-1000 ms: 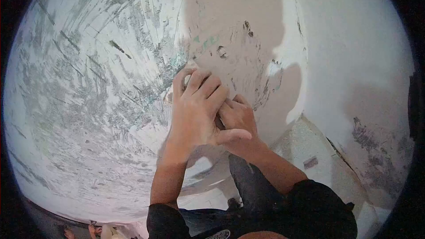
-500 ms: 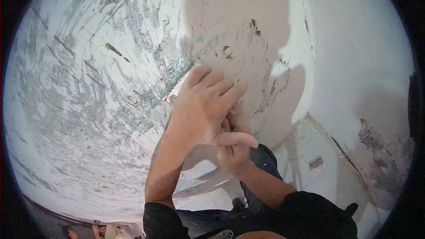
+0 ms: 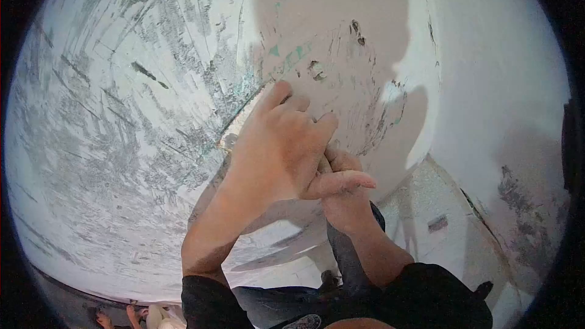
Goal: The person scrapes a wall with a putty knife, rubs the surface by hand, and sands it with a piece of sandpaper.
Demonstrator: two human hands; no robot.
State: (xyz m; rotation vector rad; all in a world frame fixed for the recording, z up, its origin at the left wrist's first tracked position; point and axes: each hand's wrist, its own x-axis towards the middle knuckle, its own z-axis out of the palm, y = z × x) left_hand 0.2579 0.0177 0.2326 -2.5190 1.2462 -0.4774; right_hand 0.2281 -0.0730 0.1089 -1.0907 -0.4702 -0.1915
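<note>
My left hand (image 3: pixel 277 146) reaches up from the lower left, its back facing me, in front of a smeared wall (image 3: pixel 122 122). Its fingers are bent and closed, while the thumb points right. What lies under these fingers is hidden. Partly behind it, my right hand (image 3: pixel 347 198) comes from the lower right, with bent fingers close against the left palm and thumb. Whatever my right hand may hold cannot be made out. Left of my left hand shows a pale, straight-edged patch (image 3: pixel 234 131); whether it is a tool or part of the wall is unclear.
The wall carries grey streaks, green marks and a small chipped hole (image 3: pixel 317 70). A wall corner with a crack runs down the right. Pale floor (image 3: pixel 420 201) with a small brownish piece (image 3: pixel 437 223) lies at lower right. Parts of another person (image 3: pixel 134 314) show at bottom left.
My right hand has moved slightly right and up, and my left thumb reaches further right. My left forearm has shifted left. The view has shifted slightly.
</note>
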